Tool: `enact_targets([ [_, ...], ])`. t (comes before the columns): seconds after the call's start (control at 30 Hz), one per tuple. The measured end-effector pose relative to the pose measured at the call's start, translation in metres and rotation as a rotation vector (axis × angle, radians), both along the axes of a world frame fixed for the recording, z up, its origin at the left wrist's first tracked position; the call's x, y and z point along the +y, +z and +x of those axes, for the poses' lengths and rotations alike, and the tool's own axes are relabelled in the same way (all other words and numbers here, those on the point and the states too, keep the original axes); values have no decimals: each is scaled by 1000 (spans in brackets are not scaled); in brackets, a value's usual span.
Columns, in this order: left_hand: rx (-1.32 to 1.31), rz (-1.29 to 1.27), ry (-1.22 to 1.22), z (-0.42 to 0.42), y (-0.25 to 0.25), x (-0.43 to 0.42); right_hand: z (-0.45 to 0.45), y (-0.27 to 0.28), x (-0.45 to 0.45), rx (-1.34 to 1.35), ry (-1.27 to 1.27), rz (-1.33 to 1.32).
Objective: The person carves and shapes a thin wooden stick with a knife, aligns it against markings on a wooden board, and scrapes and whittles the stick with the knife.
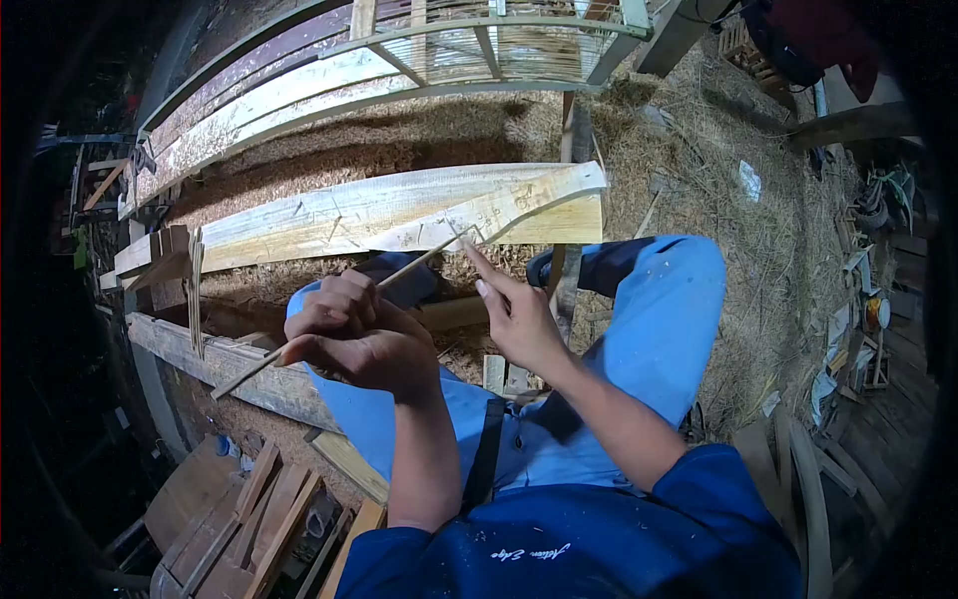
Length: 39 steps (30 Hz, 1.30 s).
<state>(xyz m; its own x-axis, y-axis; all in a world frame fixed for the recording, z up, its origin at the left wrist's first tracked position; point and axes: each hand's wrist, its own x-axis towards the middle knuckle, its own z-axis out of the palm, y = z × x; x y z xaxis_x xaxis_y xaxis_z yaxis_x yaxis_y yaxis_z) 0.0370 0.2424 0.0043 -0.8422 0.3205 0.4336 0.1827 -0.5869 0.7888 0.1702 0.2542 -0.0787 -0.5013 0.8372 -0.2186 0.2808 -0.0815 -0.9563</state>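
we see the ground (pixel 743 309), strewn with shavings and straw-like bits, spreading around and beneath the pale plank (pixel 399 195), our landmark. beyond the plank's far side we find a long wooden frame (pixel 429 95) with slats at its right part. the plank itself runs crosswise in front of the person, its right end cut to a curved outline, and a yellower board (pixel 579 220) shows along its near edge there. on the plank's near side, toward its left end, lies a weathered beam (pixel 235 369). the person's light blue trousers (pixel 669 309) show on the plank's near side too, the knees apart, with the dark blue shirt (pixel 599 544) farther from it. well to the near left of the plank we see a pile of wood pieces (pixel 269 499).

the left hand (pixel 364 334) is just off the plank's near side, its grip closed around the thin stick (pixel 419 264). the right hand (pixel 514 309) is nearer the plank's right end, index finger stretched to the stick's upper tip; we cannot tell whether its grip has hold of it. the stick slants, its upper tip over the plank's near edge. at the plank's left end stands a bundle of thin strips (pixel 197 290). on the plank's top lie small slivers (pixel 336 226).
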Motion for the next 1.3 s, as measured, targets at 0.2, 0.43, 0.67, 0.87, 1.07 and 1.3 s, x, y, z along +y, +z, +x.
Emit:
enact_targets([
  [0.2,-22,58,-110,-11,-4,-6,4,6,-3,-88,33,18],
  [0.43,13,89,-184,-11,-5,-4,3,1,1,-146,62,70],
  [0.67,-77,83,-77,-4,-9,-2,4,-2,-1,-64,-25,70],
  [0.87,-10,51,-73,-3,-10,-6,6,-12,4,-110,11,109],
  [1.07,-15,67,-94,-1,-8,-6,9,-2,11,-280,56,-83],
  [1.3,68,63,-117,-6,-10,-6,1,-12,8,-11,-56,229],
])
